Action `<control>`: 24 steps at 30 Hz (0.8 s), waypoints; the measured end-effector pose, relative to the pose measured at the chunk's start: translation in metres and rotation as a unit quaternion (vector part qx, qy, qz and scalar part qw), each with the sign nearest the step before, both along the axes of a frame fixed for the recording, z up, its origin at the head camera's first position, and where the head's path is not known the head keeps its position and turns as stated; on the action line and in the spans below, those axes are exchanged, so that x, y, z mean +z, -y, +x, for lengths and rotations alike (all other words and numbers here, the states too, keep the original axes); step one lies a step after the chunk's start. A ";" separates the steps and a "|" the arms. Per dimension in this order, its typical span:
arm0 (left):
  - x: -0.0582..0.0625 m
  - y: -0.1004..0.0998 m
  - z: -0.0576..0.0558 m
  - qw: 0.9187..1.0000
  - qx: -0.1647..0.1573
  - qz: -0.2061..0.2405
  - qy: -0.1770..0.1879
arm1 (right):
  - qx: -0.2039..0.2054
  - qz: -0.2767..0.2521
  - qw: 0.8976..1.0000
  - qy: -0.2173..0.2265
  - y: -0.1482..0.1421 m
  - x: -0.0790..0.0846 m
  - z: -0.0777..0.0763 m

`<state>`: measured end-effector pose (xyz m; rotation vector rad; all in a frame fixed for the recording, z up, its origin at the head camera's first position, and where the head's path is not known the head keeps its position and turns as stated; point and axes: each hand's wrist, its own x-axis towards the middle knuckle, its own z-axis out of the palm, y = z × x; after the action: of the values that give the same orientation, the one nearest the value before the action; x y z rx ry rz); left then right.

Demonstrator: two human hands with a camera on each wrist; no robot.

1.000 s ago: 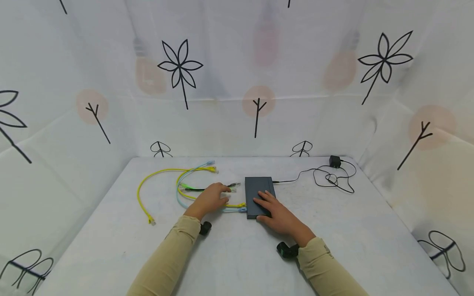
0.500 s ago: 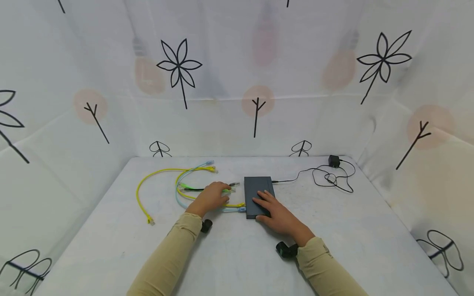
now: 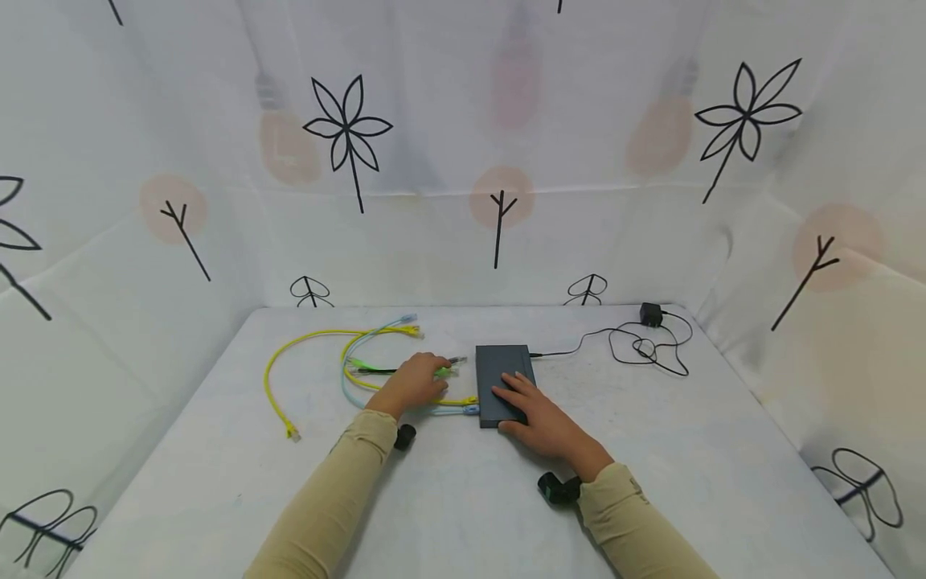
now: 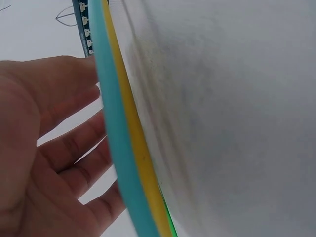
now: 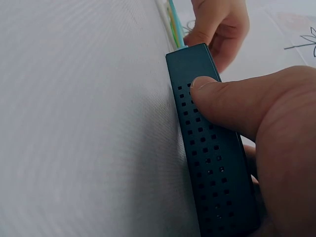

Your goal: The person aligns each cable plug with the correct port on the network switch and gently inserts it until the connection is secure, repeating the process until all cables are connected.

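In the head view a dark flat network switch [image 3: 501, 363] lies on the table. My right hand [image 3: 544, 421] rests on it, fingers spread over the top; the right wrist view shows the thumb [image 5: 222, 101] pressing its vented side wall. A yellow network cable [image 3: 463, 401] and a light-blue one [image 3: 452, 411] run into its left side. My left hand [image 3: 411, 384] is over the cables, index and thumb parted around a green cable [image 3: 441, 372] beside a black cable [image 3: 376, 371]. In the left wrist view its fingertips are hidden behind the light-blue cable [image 4: 114, 118].
Another yellow cable [image 3: 271, 378] curves along the left of the table, its plug lying loose. Behind the switch to the right sit a black power adapter [image 3: 651, 314] and its tangled cord [image 3: 613, 346]. Patterned white cloth [image 3: 427, 241] walls in the table.
My left hand has shifted very slightly forward and right over the cables. The right hand stays on the switch.
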<state>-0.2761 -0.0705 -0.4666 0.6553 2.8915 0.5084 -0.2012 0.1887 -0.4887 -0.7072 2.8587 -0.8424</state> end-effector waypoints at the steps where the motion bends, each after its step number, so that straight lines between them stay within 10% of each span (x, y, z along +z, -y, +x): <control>1: 0.001 -0.001 -0.001 1.000 0.000 0.001 0.001 | -0.001 0.000 1.000 0.000 0.000 0.000 0.000; 24: 0.003 0.001 -0.007 0.999 0.004 -0.024 -0.035 | 0.000 -0.006 1.000 0.002 0.000 0.001 0.001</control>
<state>-0.2828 -0.0715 -0.4634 0.6672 2.9632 0.4239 -0.2000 0.1889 -0.4873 -0.7050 2.8533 -0.8595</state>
